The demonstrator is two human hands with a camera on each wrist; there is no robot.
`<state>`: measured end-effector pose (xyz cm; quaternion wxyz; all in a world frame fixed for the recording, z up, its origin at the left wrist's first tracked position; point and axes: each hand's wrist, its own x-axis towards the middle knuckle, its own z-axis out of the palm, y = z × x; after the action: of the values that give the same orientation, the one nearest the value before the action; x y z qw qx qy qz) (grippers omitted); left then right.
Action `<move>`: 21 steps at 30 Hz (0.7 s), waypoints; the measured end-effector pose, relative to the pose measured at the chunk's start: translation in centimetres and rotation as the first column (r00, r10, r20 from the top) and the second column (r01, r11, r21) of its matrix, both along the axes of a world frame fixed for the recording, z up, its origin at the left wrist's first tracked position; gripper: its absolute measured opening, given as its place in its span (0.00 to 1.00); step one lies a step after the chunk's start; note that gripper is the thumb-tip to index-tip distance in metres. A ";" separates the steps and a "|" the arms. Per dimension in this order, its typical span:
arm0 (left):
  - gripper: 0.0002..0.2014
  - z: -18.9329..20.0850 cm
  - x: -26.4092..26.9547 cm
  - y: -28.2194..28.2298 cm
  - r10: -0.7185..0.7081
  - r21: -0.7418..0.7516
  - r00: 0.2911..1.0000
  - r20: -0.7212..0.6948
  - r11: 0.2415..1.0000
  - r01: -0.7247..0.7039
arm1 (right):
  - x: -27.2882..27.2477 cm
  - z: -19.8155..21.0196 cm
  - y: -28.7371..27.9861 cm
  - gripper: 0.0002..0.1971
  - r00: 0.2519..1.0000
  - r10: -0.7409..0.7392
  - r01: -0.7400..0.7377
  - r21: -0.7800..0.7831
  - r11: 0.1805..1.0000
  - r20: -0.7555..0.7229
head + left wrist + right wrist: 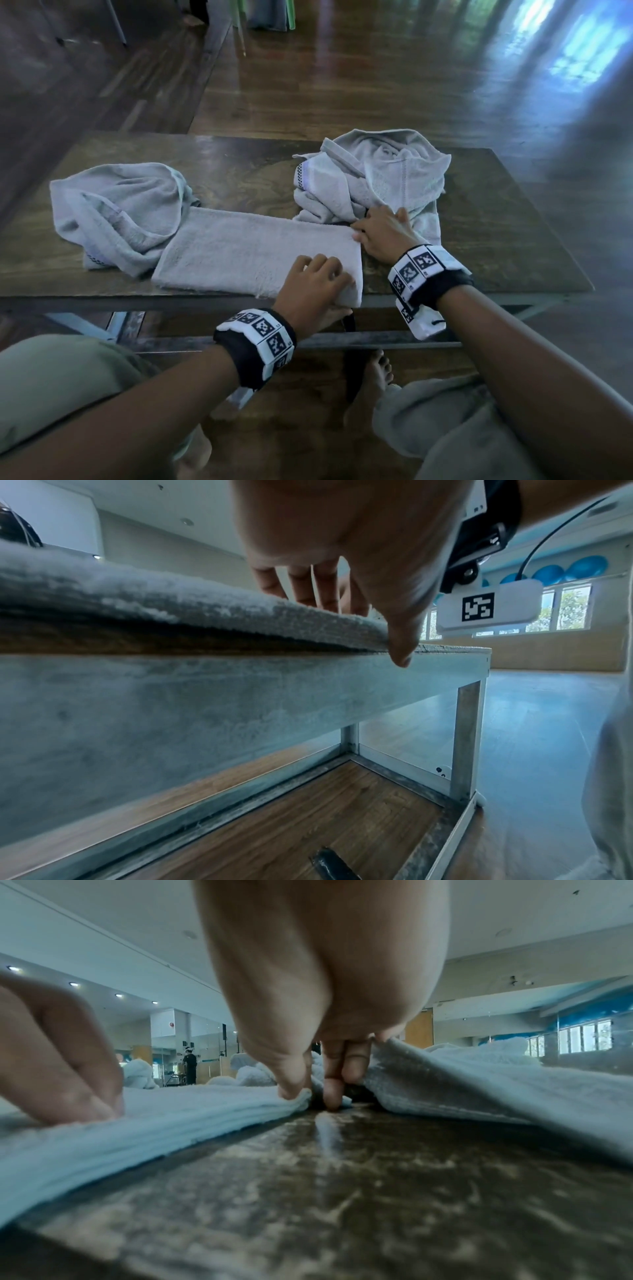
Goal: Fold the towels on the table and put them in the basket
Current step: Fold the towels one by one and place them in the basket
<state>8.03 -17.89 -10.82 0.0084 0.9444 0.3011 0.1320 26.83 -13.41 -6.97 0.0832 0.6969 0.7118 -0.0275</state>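
My left hand (pixel 313 284) grips the near right corner of the folded towel (pixel 246 253): the fingers lie on top, the thumb (pixel 402 645) is curled under the edge at the table (pixel 479 240) rim. My right hand (pixel 383 229) pinches the far right corner of the same towel between thumb and fingers. This towel lies flat in the centre of the frame. A crumpled towel (pixel 376 174) sits just behind my right hand, touching it. Another crumpled towel (pixel 116 209) lies at the left and overlaps the flat one.
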 end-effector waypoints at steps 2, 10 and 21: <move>0.23 0.0 0.2 0.0 0.002 0.025 1.000 0.011 1.000 -0.002 | 0.2 -0.2 -0.1 0.16 0.999 -0.004 0.006 0.030 1.000 -0.053; 0.08 0.9 0.4 -1.3 -0.022 0.130 0.963 0.269 0.991 -0.014 | 2.0 1.8 -0.6 0.05 0.924 -0.035 0.059 0.051 0.997 -0.381; 0.06 5.5 -0.9 -3.2 0.163 -0.125 0.823 0.545 0.986 -0.112 | 4.8 8.2 -1.2 0.11 0.526 -0.096 -0.068 -0.155 0.986 -0.845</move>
<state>7.12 -21.11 -5.35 0.1267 0.8404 0.3585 0.3861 31.67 -14.63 1.23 -0.2157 0.5914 0.6512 -0.4238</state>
